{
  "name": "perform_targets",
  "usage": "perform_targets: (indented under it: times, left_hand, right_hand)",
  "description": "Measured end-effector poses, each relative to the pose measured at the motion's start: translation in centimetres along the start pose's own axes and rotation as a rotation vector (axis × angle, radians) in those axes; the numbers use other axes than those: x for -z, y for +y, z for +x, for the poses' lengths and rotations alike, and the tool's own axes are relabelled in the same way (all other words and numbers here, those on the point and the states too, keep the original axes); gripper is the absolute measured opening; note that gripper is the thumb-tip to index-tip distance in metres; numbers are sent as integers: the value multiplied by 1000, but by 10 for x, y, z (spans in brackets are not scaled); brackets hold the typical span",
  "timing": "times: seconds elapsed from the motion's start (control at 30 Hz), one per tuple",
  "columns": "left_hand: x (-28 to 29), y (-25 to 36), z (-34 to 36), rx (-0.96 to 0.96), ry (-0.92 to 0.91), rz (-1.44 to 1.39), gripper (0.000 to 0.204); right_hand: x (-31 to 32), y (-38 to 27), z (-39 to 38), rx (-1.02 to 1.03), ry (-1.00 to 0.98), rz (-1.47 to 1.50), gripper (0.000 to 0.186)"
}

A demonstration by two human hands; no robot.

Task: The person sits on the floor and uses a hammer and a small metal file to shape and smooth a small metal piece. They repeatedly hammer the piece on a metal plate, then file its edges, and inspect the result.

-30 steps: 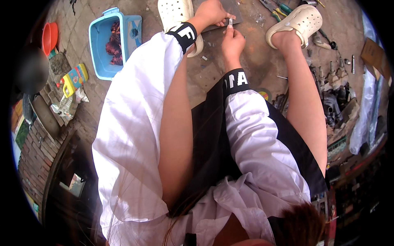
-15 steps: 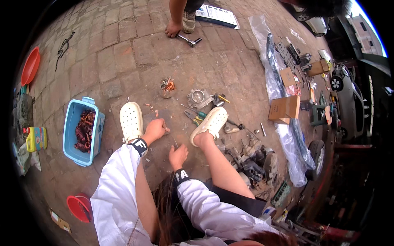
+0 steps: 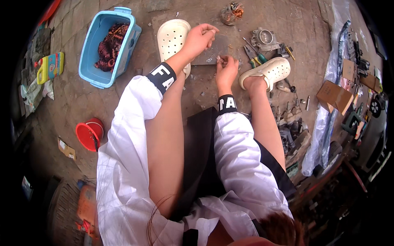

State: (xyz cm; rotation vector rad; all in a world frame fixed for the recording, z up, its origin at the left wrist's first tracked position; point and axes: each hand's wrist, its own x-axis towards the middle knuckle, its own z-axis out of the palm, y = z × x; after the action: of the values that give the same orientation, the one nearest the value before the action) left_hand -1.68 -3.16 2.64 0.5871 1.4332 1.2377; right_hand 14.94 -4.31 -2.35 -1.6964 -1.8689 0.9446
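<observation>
My left hand (image 3: 200, 42) hangs with curled fingers above a dark flat plate (image 3: 219, 44), beside the left cream clog (image 3: 169, 37); what its fingertips hold, if anything, I cannot make out. Lower and to the right, my right hand (image 3: 226, 70) has thumb and fingers pinched around a small pale piece (image 3: 219, 60), too small to name exactly. Past the right hand lie green-handled pliers and screwdriver (image 3: 259, 55), close to the right cream clog (image 3: 277, 69).
A blue tub (image 3: 87, 49) holds dark reddish bundles. Around me are a red bucket (image 3: 84, 135), a yellow jug (image 3: 55, 65), a jar of copper bits (image 3: 232, 14), a metal housing (image 3: 264, 39), greasy metal parts (image 3: 289, 135), cardboard boxes (image 3: 336, 94) and long plastic-wrapped material (image 3: 312, 151).
My hands, touching at the small piece a second ago, are now apart, the left higher. My view has shifted; the co-worker seen half a second ago is out of view.
</observation>
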Motion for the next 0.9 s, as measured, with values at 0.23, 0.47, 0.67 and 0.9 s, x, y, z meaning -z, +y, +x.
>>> perform_targets:
  times: [0.23, 0.47, 0.67, 0.9]
  left_hand:
    - [-3, 10, -11, 53, -27, 123, 20]
    - [-7, 23, -25, 146, -164, 371, 21]
    - [-7, 38, -37, 55, -203, 170, 18]
    - [-18, 44, -46, -167, -106, 265, 17]
  right_hand:
    - [7, -8, 4, -100, -103, 84, 14]
    - [32, -46, 10, -455, -172, 1113, 9]
    - [60, -64, 10, -321, -272, 1089, 12]
    - [77, -82, 10, -305, -238, 1091, 15]
